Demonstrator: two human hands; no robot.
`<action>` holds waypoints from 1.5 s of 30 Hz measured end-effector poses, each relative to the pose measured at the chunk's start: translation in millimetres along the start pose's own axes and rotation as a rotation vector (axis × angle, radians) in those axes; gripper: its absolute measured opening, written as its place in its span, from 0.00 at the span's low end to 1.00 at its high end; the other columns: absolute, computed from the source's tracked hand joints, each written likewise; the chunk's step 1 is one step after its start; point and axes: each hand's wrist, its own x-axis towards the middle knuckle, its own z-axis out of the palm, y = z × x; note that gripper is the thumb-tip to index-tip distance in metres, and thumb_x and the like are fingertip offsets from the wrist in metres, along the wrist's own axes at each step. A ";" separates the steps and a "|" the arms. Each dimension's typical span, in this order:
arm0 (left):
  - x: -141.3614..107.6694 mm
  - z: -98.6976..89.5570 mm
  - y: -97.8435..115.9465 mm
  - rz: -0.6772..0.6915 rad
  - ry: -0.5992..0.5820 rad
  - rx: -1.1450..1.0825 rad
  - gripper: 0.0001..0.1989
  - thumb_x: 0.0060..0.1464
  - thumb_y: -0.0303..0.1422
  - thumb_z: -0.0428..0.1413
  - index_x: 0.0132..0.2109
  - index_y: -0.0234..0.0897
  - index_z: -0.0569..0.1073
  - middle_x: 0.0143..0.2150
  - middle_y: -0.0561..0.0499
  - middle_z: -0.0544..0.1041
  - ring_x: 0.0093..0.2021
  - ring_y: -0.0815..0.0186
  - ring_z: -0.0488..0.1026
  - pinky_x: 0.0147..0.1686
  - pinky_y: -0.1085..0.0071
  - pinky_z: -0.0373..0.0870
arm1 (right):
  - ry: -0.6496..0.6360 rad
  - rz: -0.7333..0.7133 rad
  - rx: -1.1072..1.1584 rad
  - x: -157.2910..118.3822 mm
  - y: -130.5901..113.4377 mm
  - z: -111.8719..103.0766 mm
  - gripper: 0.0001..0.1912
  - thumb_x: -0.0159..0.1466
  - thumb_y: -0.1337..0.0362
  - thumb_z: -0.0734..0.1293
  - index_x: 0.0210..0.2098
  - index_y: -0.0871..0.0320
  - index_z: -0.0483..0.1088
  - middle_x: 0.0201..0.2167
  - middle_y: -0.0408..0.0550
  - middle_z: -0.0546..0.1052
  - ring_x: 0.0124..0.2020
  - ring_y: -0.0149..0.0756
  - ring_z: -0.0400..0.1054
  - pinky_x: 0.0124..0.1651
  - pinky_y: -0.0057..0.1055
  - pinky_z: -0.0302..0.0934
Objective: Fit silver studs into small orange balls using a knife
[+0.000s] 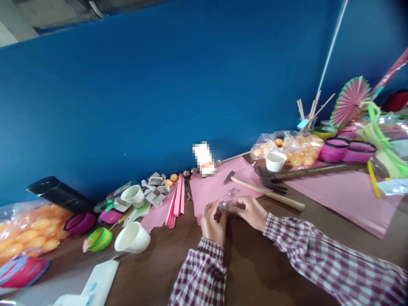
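Between its thumb and fingers, my left hand [213, 225] grips a small shiny silvery ball [223, 206], held over the near edge of a pink paper sheet [204, 193]. My right hand [253, 212] is close beside it on the right, thumb and fingers pinched together. Whatever those fingertips hold, if anything, is too small to make out. Just beyond both hands, a few tiny glinting pieces [231, 193] lie on the sheet. A small hammer [269, 192] with a wooden handle rests across the paper, its head pointing away to the left.
Farther right lie a claw hammer [306, 171], a white cup [276, 161] and a bag of orange balls [296, 153]. On the left are a white cup [132, 238], folded pink strips [176, 206] and another ball bag [35, 229]. A blue wall [191, 85] stands behind.
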 end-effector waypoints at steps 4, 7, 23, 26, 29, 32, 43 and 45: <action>-0.3 -1.1 -2.5 0.021 -0.009 0.009 0.18 0.41 0.26 0.56 0.44 0.39 0.73 0.39 0.47 0.71 0.36 0.64 0.71 0.36 0.68 0.70 | 0.013 0.008 0.005 -1.3 -3.3 1.4 0.07 0.53 0.62 0.64 0.23 0.60 0.70 0.21 0.43 0.73 0.23 0.29 0.64 0.27 0.26 0.59; -0.4 -1.6 -3.8 0.032 -0.010 0.033 0.18 0.42 0.27 0.56 0.44 0.40 0.72 0.39 0.47 0.71 0.37 0.63 0.71 0.38 0.67 0.69 | 0.025 0.034 -0.011 -1.6 -5.2 1.5 0.07 0.53 0.63 0.64 0.23 0.60 0.70 0.21 0.43 0.73 0.23 0.30 0.65 0.28 0.26 0.60; 1.6 -1.9 3.8 -0.063 -0.036 -0.003 0.18 0.41 0.26 0.56 0.43 0.39 0.73 0.39 0.46 0.72 0.38 0.62 0.72 0.39 0.67 0.70 | 0.099 0.079 -0.002 2.3 -4.5 6.6 0.06 0.51 0.62 0.66 0.23 0.58 0.67 0.23 0.44 0.73 0.26 0.32 0.67 0.29 0.28 0.62; 3.9 -2.4 2.7 -0.118 -0.043 -0.088 0.19 0.41 0.28 0.57 0.44 0.37 0.71 0.41 0.45 0.71 0.39 0.62 0.72 0.39 0.67 0.71 | 0.087 0.062 0.036 2.7 -0.6 7.0 0.09 0.54 0.59 0.64 0.24 0.58 0.65 0.21 0.44 0.71 0.24 0.32 0.66 0.27 0.27 0.62; 6.8 -3.1 -0.3 -0.189 -0.002 -0.223 0.22 0.40 0.31 0.59 0.46 0.35 0.69 0.43 0.44 0.72 0.39 0.62 0.73 0.38 0.67 0.71 | 0.122 -0.003 -0.042 3.5 0.4 2.9 0.10 0.57 0.57 0.60 0.28 0.57 0.64 0.24 0.44 0.71 0.24 0.31 0.66 0.26 0.27 0.61; 8.7 -3.4 -2.6 -0.248 0.045 -0.348 0.24 0.39 0.34 0.60 0.47 0.34 0.67 0.41 0.44 0.74 0.36 0.64 0.73 0.37 0.67 0.71 | 0.204 -0.152 -0.297 6.2 -2.8 -11.1 0.10 0.60 0.59 0.57 0.33 0.57 0.66 0.28 0.47 0.72 0.29 0.33 0.66 0.32 0.29 0.61; 14.3 -11.1 3.3 -0.444 0.101 -0.714 0.22 0.40 0.39 0.59 0.43 0.33 0.70 0.34 0.48 0.74 0.28 0.72 0.71 0.27 0.76 0.70 | 0.230 -0.133 -1.237 3.0 -6.0 -54.8 0.19 0.59 0.68 0.55 0.50 0.52 0.62 0.37 0.50 0.70 0.37 0.38 0.60 0.38 0.31 0.53; 14.3 -11.2 2.7 -0.441 0.080 -0.744 0.22 0.40 0.39 0.59 0.43 0.33 0.70 0.32 0.49 0.73 0.26 0.74 0.71 0.27 0.76 0.70 | 0.232 -0.055 -1.289 3.6 -4.6 -55.9 0.17 0.60 0.70 0.54 0.47 0.52 0.64 0.37 0.50 0.70 0.36 0.37 0.60 0.36 0.30 0.52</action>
